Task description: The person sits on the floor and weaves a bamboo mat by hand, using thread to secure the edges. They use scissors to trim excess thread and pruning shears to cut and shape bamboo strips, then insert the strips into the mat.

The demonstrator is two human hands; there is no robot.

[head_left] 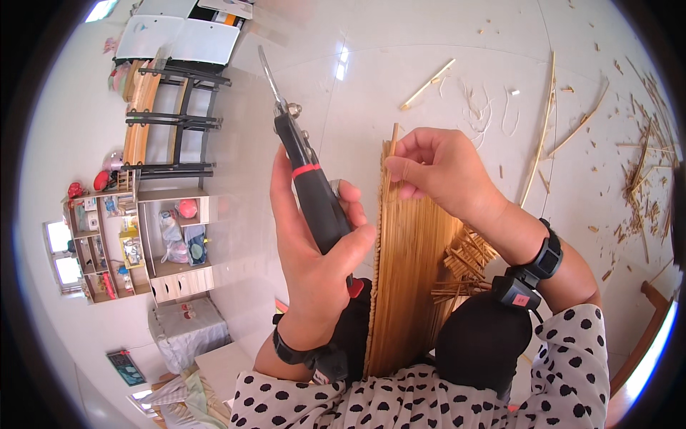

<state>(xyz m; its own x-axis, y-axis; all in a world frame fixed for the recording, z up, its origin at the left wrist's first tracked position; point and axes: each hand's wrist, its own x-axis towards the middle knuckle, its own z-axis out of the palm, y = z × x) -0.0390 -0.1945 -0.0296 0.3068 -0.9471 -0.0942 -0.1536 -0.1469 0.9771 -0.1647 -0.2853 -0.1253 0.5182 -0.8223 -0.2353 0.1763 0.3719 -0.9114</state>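
At the centre of the frame a mat of thin bamboo strips (411,286) stands upright between the person's knees, smooth, golden and tightly packed. The right hand (439,168) has its fingers pinched together on one loose strip (393,136) poking out at the mat's top edge. The left hand (314,250) is wrapped tight around black-handled pliers (304,164), their narrow metal tip pointing toward the upper left. To seat that strip well, I'd keep it parallel with its neighbours. Splinters and offcuts (643,164) litter the glossy white floor (400,64) at right.
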